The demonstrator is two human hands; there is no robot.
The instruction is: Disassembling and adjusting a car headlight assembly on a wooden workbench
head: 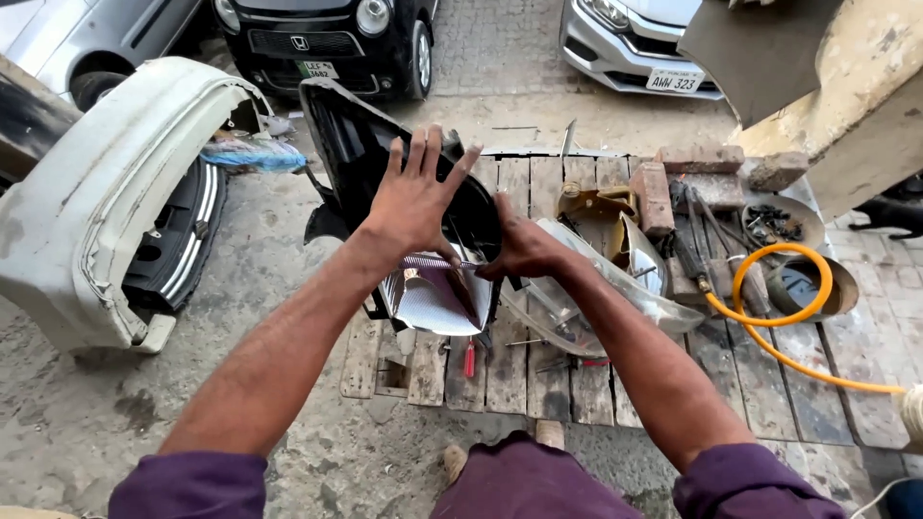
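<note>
Nearest the camera were the person's purple sleeves and knees, bent over a wooden pallet (750,384) on the concrete. Far left lay a detached white car bumper (87,202) with a dark grille beside it. Next came the left hand (411,197), fingers spread flat against the black back housing of a headlight assembly (385,163), which stood tilted upright on the pallet's left edge, its silvery reflector (433,298) facing the camera. The right hand (524,252) was closed on the housing's right rim, so both hands were clamped on the same unit, a little apart. Just right of it lay a clear headlight lens (615,288), then bricks (673,183), hand tools and a coiled orange hose (769,308). A red-handled screwdriver (469,360) lay below the reflector. The step looked like seating or separating the housing; the next move seemingly called for a steady brace and even pressure.
</note>
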